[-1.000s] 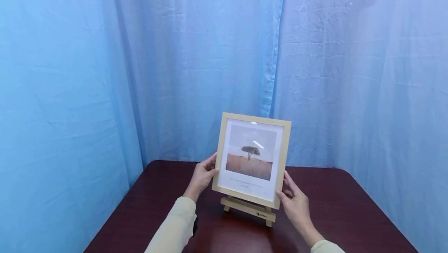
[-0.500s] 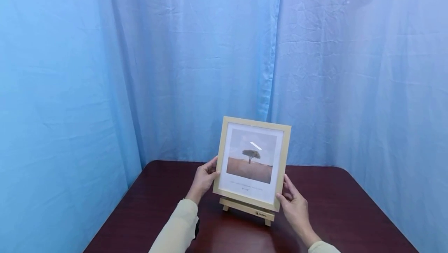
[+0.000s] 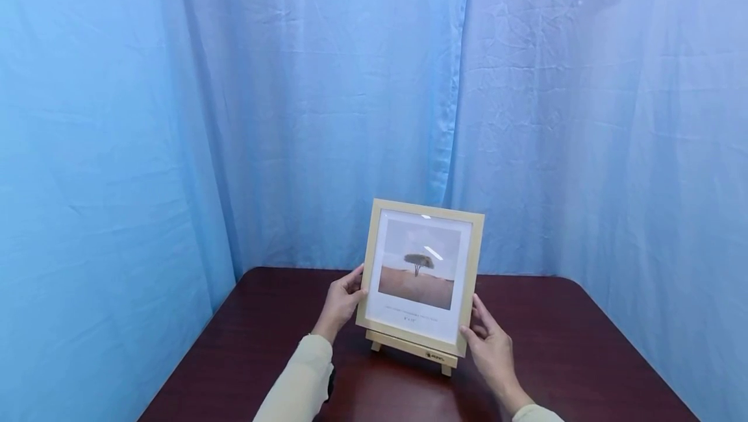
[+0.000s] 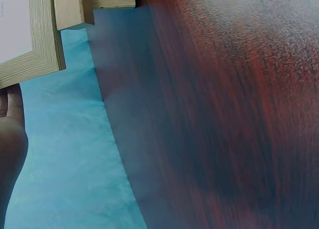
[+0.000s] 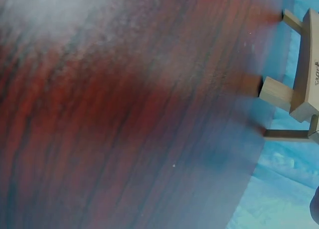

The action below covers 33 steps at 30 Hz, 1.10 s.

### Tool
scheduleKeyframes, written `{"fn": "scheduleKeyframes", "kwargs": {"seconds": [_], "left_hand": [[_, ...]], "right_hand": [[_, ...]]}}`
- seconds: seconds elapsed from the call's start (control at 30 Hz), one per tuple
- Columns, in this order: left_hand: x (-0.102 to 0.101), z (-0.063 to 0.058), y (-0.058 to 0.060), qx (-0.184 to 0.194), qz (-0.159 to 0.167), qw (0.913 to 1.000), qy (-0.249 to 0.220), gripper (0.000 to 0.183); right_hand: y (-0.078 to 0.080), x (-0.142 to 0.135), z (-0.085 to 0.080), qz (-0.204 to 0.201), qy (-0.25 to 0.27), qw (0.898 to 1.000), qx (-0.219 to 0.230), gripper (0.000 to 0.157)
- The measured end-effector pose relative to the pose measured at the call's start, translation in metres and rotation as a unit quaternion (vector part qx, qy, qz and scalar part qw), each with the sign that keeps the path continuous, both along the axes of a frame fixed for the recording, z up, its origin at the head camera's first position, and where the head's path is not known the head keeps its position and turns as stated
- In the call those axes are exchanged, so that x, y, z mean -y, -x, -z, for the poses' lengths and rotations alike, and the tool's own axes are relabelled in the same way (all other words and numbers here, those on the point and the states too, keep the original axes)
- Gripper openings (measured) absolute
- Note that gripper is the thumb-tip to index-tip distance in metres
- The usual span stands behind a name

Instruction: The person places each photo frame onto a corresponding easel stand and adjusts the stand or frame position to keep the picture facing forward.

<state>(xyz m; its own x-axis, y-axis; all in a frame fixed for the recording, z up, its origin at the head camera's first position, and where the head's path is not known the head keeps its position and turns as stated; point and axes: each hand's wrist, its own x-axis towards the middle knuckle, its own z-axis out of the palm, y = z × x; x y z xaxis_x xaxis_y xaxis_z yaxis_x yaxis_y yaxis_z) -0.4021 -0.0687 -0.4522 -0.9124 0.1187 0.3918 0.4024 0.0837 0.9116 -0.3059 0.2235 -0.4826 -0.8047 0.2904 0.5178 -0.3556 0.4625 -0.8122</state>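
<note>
A picture frame (image 3: pixel 417 273) with a light wood border and a tree print stands in front of a small wooden easel (image 3: pixel 409 347). Its lower edge is at the easel's ledge; whether it bears on the ledge I cannot tell. My left hand (image 3: pixel 340 304) pinches the frame's left side, thumb in front. On the right side, low down, my right hand (image 3: pixel 492 349) grips the border between thumb and fingers. The left wrist view catches a frame corner (image 4: pixel 47 59) above my left hand (image 4: pixel 11 134). Easel legs (image 5: pixel 276 93) show in the right wrist view; the frame is out of it.
The easel stands on a dark red-brown wooden table (image 3: pixel 263 344) with rounded far corners. Blue curtains (image 3: pixel 327 117) hang behind it and along both sides.
The frame has come down slightly, and the gap between its lower edge and the easel's ledge has narrowed. Both hands have moved down with it, keeping their grip.
</note>
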Motion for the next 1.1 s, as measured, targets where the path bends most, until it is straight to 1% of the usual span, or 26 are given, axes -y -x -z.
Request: {"fn": "scheduleKeyframes", "kwargs": {"seconds": [0.13, 0.4, 0.57, 0.67, 0.7, 0.9, 0.93, 1.1], "left_hand": [[-0.0004, 0.0029, 0.0003, 0.009, -0.001, 1.0000, 0.003, 0.057], [-0.0024, 0.0023, 0.0035, 0.026, -0.007, 0.9995, 0.015, 0.058], [-0.0030, 0.0049, 0.0051, 0.031, -0.014, 0.9990, 0.028, 0.057], [-0.0034, 0.0065, 0.0046, 0.029, -0.021, 0.9989, 0.031, 0.057], [-0.0038, 0.0023, 0.0001, 0.029, -0.021, 0.9989, 0.030, 0.057], [-0.0043, 0.0031, 0.0012, 0.026, -0.024, 0.9989, 0.030, 0.057], [-0.0040, 0.0078, 0.0056, 0.026, -0.026, 0.9988, 0.031, 0.057], [-0.0035, 0.0094, 0.0043, 0.023, -0.033, 0.9987, 0.032, 0.056]], "right_hand": [[-0.0001, -0.0007, 0.0019, 0.000, -0.001, 1.000, 0.006, 0.074], [0.0019, -0.0019, 0.0028, 0.003, -0.011, 1.000, 0.014, 0.073], [0.0033, -0.0033, 0.0056, -0.001, -0.008, 0.999, 0.034, 0.073], [0.0036, -0.0035, 0.0073, -0.006, -0.004, 0.999, 0.048, 0.073], [0.0039, -0.0034, 0.0076, -0.009, -0.003, 0.999, 0.049, 0.073], [0.0054, -0.0027, 0.0081, -0.015, -0.005, 0.999, 0.045, 0.074], [0.0056, -0.0027, 0.0081, -0.015, -0.007, 0.999, 0.046, 0.074], [0.0086, -0.0039, 0.0080, -0.019, -0.017, 0.998, 0.051, 0.074]]}}
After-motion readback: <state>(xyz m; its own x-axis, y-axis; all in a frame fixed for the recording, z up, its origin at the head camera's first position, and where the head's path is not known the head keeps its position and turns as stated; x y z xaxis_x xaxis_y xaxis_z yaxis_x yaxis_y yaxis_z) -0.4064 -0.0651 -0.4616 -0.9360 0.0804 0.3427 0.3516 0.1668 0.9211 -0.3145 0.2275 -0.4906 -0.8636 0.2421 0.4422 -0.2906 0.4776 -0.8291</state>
